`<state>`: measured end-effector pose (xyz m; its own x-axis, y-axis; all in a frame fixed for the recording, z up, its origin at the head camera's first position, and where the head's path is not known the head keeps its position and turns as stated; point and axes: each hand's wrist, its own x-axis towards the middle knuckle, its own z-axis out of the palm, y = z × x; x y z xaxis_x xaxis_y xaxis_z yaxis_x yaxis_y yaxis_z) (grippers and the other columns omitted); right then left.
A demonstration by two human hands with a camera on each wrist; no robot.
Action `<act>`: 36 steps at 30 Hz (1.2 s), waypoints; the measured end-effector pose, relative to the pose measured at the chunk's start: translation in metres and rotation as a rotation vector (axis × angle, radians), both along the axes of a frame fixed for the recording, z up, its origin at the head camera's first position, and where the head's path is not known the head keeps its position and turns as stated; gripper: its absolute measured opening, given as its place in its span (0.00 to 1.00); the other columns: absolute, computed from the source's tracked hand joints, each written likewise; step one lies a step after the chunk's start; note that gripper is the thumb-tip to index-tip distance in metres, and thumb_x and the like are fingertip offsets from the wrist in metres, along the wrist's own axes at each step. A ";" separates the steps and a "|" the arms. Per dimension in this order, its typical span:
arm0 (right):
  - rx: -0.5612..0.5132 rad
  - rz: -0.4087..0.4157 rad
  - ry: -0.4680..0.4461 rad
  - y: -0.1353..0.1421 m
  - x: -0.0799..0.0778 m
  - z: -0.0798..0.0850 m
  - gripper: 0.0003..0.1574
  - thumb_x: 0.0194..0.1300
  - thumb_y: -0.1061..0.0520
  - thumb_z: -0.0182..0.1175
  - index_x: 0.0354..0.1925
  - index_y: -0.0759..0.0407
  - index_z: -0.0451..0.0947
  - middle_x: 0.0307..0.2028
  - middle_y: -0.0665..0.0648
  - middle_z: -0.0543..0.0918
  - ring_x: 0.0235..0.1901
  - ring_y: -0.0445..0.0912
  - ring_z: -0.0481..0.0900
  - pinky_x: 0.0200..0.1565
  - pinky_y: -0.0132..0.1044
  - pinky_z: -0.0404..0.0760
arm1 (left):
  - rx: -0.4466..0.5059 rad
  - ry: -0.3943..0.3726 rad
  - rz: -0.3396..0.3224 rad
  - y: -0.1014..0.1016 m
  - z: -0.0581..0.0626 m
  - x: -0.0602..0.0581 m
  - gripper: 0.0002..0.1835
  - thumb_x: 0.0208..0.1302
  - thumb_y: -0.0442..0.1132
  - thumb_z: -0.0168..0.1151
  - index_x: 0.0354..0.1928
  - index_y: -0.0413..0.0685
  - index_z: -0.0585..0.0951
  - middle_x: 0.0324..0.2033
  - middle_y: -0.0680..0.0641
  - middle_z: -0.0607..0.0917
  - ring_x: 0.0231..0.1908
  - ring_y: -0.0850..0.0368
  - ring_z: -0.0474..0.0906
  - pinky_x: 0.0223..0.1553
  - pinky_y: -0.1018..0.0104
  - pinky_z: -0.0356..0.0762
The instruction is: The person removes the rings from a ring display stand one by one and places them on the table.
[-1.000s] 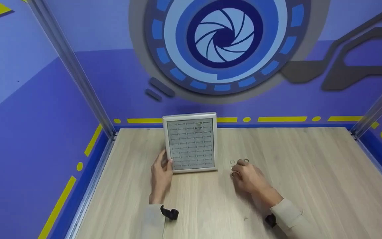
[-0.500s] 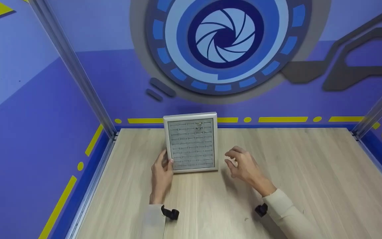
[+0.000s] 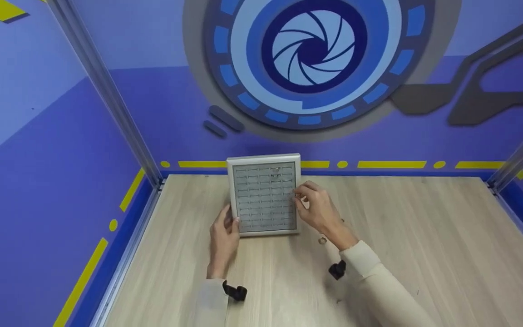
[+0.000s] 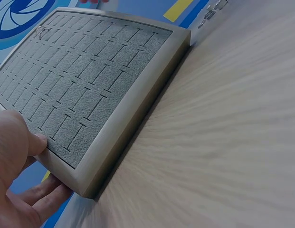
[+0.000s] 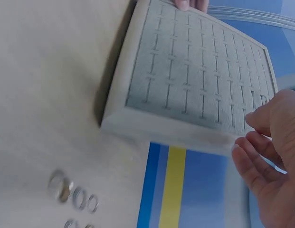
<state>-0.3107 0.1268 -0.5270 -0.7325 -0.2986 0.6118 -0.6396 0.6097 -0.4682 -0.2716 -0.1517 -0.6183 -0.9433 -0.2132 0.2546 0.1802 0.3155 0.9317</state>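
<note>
A ring display tray [image 3: 268, 233], pale-framed with a grey slotted pad, stands tilted up on the table. My left hand [image 3: 224, 238] grips its lower left corner; the left wrist view has the thumb [image 4: 38, 142] on the front and fingers behind. A couple of rings [image 3: 275, 172] sit in slots near the top right. At the tray's right edge is my right hand [image 3: 318, 206], thumb and fingertips brought together in a pinch, mostly hiding the ring between them. Several loose rings [image 5: 80, 198] lie on the table, partly covered by the right forearm in the head view.
The wooden table [image 3: 425, 236] meets a blue patterned wall [image 3: 379, 145] close behind the tray. Metal posts [image 3: 143, 150] rise at the back corners. A tiny speck [image 3: 338, 301] lies near the front. Each wrist carries a black camera mount [image 3: 337, 270].
My right hand has lifted from the loose rings and moved left and up to the tray's right edge. My left hand keeps its grip on the tray.
</note>
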 end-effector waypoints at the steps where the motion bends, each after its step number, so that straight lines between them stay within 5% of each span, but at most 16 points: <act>1: -0.001 -0.001 0.001 -0.005 -0.002 0.002 0.09 0.64 0.71 0.71 0.43 0.68 0.88 0.40 0.60 0.86 0.36 0.50 0.87 0.37 0.41 0.93 | -0.001 0.002 0.002 -0.001 0.001 0.001 0.31 0.77 0.29 0.62 0.78 0.38 0.68 0.72 0.34 0.76 0.65 0.37 0.82 0.66 0.53 0.85; 12: -0.039 -0.033 0.112 -0.036 -0.024 0.017 0.07 0.68 0.69 0.69 0.44 0.66 0.88 0.39 0.60 0.85 0.34 0.49 0.85 0.33 0.37 0.89 | -0.013 0.001 0.000 0.000 0.003 0.001 0.30 0.77 0.30 0.62 0.78 0.39 0.69 0.72 0.35 0.77 0.65 0.39 0.82 0.65 0.57 0.85; 36: -0.040 -0.152 0.118 -0.059 -0.033 0.019 0.06 0.71 0.68 0.68 0.42 0.63 0.91 0.38 0.59 0.84 0.35 0.50 0.86 0.37 0.40 0.92 | -0.022 0.006 0.000 0.003 0.004 0.004 0.28 0.78 0.30 0.61 0.76 0.42 0.72 0.72 0.35 0.76 0.68 0.36 0.79 0.68 0.50 0.84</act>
